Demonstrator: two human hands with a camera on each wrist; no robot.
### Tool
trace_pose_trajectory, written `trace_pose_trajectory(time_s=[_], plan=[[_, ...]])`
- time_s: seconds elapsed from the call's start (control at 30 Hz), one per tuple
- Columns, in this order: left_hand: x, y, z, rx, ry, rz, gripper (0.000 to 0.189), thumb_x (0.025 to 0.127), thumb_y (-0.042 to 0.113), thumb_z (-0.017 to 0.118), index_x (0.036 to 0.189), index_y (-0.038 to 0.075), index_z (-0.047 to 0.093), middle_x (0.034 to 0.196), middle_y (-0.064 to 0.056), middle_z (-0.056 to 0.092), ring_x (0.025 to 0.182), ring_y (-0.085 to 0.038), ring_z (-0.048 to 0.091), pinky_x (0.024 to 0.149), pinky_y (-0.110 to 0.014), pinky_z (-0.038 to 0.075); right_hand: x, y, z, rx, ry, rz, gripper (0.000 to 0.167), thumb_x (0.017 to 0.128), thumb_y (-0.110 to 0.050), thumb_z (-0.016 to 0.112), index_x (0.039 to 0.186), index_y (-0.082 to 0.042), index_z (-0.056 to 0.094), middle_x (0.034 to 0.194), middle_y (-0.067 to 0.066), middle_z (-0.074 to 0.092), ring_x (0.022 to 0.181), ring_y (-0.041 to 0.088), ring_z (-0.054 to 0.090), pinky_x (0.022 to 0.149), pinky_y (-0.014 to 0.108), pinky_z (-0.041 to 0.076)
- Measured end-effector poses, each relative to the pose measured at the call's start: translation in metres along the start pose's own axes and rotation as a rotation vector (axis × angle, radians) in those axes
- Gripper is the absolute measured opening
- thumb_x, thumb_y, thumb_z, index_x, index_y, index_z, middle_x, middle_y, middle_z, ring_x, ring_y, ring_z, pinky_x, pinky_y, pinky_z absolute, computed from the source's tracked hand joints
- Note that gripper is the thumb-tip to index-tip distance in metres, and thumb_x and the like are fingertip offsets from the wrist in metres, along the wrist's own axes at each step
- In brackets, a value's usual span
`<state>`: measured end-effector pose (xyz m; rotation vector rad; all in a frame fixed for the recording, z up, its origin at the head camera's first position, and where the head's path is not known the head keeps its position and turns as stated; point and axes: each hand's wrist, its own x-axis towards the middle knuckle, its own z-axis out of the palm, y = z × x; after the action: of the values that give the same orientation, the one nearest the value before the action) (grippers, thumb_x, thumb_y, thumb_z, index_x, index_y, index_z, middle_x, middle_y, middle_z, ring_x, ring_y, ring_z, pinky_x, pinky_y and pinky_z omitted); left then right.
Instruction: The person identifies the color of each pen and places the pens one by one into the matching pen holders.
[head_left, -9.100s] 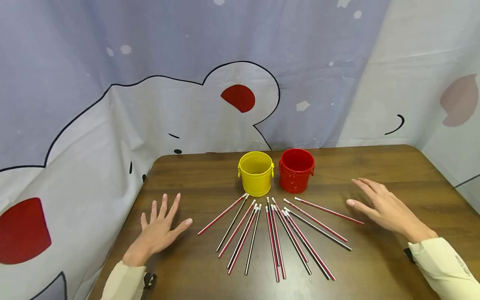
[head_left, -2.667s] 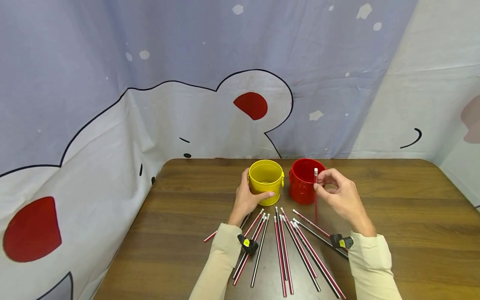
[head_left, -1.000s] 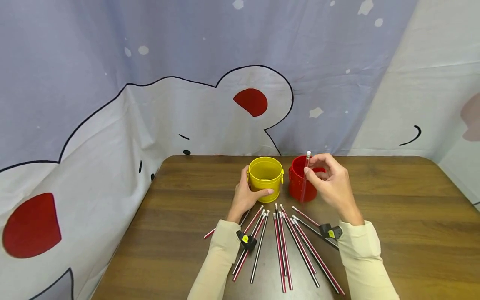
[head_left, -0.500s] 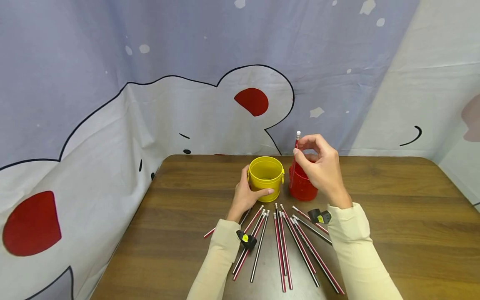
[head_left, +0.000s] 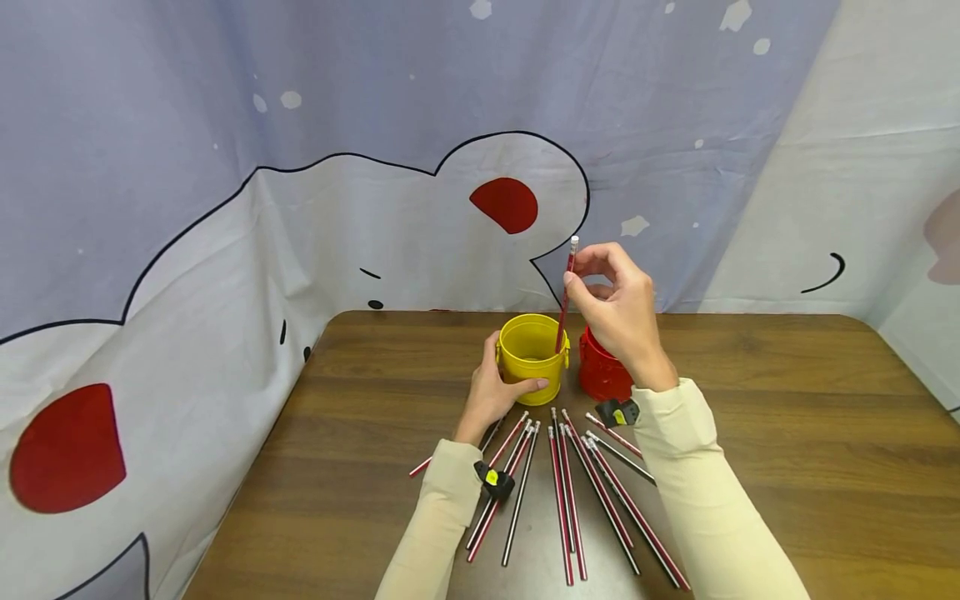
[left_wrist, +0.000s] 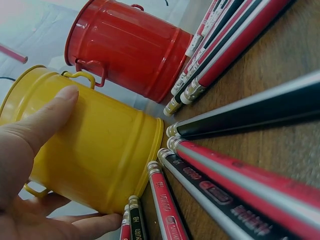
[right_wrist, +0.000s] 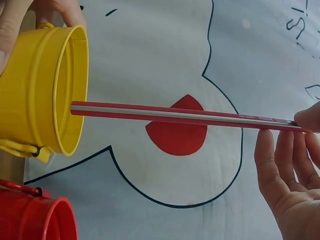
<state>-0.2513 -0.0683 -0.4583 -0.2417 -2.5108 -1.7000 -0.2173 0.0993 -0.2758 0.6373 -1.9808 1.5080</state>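
Note:
My right hand (head_left: pixel 617 304) pinches a red pencil (right_wrist: pixel 165 114) near its white eraser end, thumb against fingertips. The pencil is held nearly upright, its lower end at the mouth of the yellow bucket (head_left: pixel 530 367). In the right wrist view that end overlaps the bucket's opening; how deep it reaches is hard to tell. My left hand (head_left: pixel 491 393) grips the yellow bucket from its left side, thumb across the front and fingers round the far side. Beside it stands a red bucket (head_left: pixel 602 371), partly hidden behind my right hand.
Several red and black pencils (head_left: pixel 566 500) lie fanned out on the wooden table (head_left: pixel 337 417), eraser ends toward the buckets. My left forearm covers some of them. A printed curtain (head_left: pixel 375 100) hangs behind the table's back edge.
My right hand has lifted the red pencil and carried it left, from in front of the red bucket to the yellow bucket's mouth. The left hand has stayed on the yellow bucket.

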Motion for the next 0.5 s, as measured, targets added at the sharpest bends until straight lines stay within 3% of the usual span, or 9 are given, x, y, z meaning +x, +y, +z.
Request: trace_pose_trajectory(time_s=[0.5], plan=[[0.001,-0.002,0.0,-0.011,-0.006,0.005,0.091,0.068,0.037,0.08,0.139,0.028,0.024,0.13,-0.007,0.049,0.112,-0.021,0.051,0.098,-0.04,0.04,-0.004,0.014,0.011,-0.009,-0.059,-0.008,0.017,0.081,0.007,0.06,0.096,0.011,0.054,0.089,0.021,0.06,0.079,0.026,0.059,0.067,0.02,0.053]])
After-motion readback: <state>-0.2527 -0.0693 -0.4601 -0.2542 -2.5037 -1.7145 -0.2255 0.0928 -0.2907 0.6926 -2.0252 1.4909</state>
